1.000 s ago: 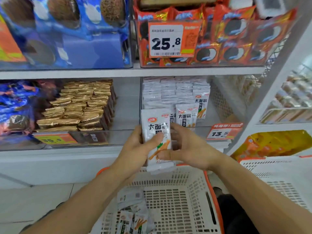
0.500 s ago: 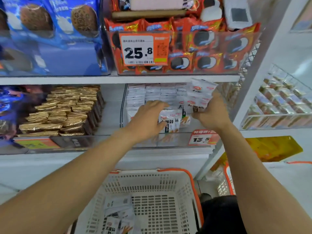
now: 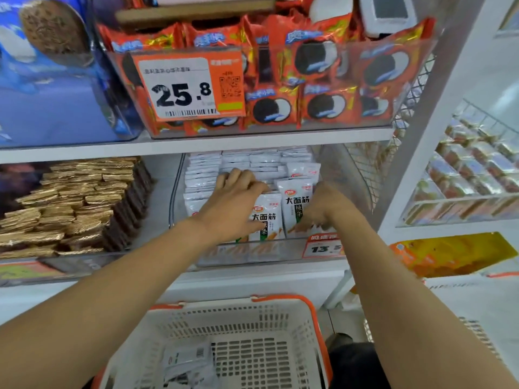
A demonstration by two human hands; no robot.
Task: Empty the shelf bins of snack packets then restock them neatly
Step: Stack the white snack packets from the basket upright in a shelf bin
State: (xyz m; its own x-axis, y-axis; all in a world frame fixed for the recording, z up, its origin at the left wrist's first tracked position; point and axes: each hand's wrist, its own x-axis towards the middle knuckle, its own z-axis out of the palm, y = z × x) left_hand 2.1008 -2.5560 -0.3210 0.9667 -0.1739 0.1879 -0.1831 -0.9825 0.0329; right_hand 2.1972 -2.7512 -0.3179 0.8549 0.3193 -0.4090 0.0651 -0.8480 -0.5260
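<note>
White snack packets (image 3: 295, 204) stand in rows inside the clear shelf bin (image 3: 280, 255) on the middle shelf, front ones upright with printed faces out, back rows packed tight. Likely light, soft foil-plastic pouches, slick surface, contents bendable; they'd slump or fan out if not backed by neighbours. Best taken by pinching several at once across the flat faces, or by the top seal edge; squeezing hard would probably crumple them.

Left hand (image 3: 238, 202) lies over the top of the left and middle rows, fingers bent down behind the packet tops, pressing or raking them; whether the grip actually pinches any packet, cannot tell. Right hand (image 3: 325, 207) is at the front right of the bin, fingers pointing down against the lower part of a front packet; grip looks loosely spread, touching not clasping, but partly hidden.

Looks like restocking/straightening stage, bin mostly full.

Around: price tag (image 3: 323, 248) clipped on bin front right. Gold wafer packs (image 3: 70, 206) in the bin to the left, apart. Orange cookie packs (image 3: 309, 80) in the bin above; the upper shelf edge limits headroom for lifting packets out. Wire side panel (image 3: 365, 169) close on the right. White basket (image 3: 247, 346) with orange rim below, a few packets (image 3: 188, 360) in it.
</note>
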